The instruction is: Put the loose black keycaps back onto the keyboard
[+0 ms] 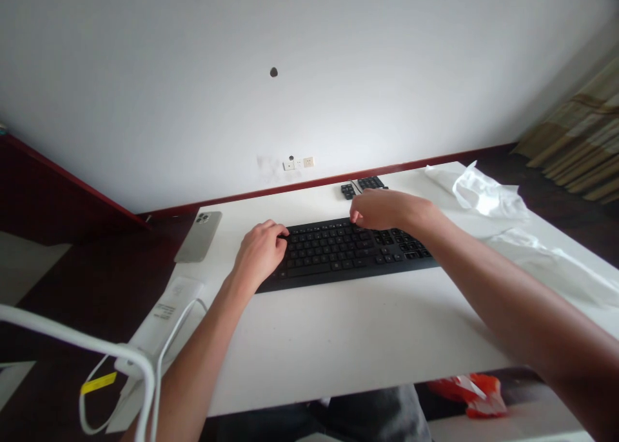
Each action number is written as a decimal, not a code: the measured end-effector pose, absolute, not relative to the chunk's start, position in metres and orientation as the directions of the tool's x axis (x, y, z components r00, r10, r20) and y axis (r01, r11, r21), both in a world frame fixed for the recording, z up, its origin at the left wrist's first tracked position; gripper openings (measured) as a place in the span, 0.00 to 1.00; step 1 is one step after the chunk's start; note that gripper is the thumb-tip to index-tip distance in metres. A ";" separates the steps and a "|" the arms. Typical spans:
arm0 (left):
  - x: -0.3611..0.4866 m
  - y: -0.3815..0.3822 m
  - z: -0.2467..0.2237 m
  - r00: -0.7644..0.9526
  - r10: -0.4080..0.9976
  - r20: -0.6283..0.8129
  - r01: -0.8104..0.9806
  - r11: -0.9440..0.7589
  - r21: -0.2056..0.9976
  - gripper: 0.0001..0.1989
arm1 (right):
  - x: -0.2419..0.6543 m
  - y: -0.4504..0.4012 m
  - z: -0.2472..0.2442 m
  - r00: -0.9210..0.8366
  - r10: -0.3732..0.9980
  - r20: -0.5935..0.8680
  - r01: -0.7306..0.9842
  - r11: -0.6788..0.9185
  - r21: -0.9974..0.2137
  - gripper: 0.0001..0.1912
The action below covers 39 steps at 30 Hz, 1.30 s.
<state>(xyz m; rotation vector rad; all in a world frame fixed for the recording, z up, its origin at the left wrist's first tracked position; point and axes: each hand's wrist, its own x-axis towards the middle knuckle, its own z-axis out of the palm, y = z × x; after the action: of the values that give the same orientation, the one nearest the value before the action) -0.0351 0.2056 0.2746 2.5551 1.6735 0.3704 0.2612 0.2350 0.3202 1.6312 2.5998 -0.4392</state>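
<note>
A black keyboard lies on the white table. My left hand rests at the keyboard's left end, thumb and fingers bent around its upper left corner. Over the keyboard's top edge, right of its middle, is my right hand, its fingers curled downward and pressed together. What those fingertips hold, if anything, is hidden. Just behind my right hand lie loose black keycaps, in a larger group and a smaller one, with a thin pale object between them.
A phone lies at the table's left edge, near a white power strip with white cables. Clear plastic wrapping covers part of the right side. A red bag shows below the front edge. A wall stands behind.
</note>
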 end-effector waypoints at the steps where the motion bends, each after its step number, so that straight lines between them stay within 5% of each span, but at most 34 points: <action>1: -0.035 0.205 0.275 0.377 0.912 0.159 0.897 -0.403 0.184 0.17 | 0.257 0.233 0.321 -0.438 0.882 -0.174 0.893 0.405 -0.196 0.10; 10: -0.035 0.205 0.274 0.362 0.920 0.151 0.904 -0.386 0.183 0.18 | 0.191 0.211 0.306 -0.613 0.786 0.075 0.759 0.613 -0.221 0.27; 22: -0.034 0.205 0.273 0.347 0.928 0.134 0.910 -0.368 0.190 0.17 | 0.153 0.191 0.267 -0.593 0.799 0.102 0.804 0.594 0.021 0.19; 39: -0.033 0.204 0.273 0.353 0.925 0.142 0.917 -0.372 0.146 0.17 | 0.135 0.175 0.259 -0.478 0.859 0.185 0.873 0.487 -0.007 0.17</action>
<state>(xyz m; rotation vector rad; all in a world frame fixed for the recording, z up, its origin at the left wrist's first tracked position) -0.0330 0.2040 0.2732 2.5496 1.7370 0.3103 0.1348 0.1751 0.2593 1.6730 2.8471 0.1455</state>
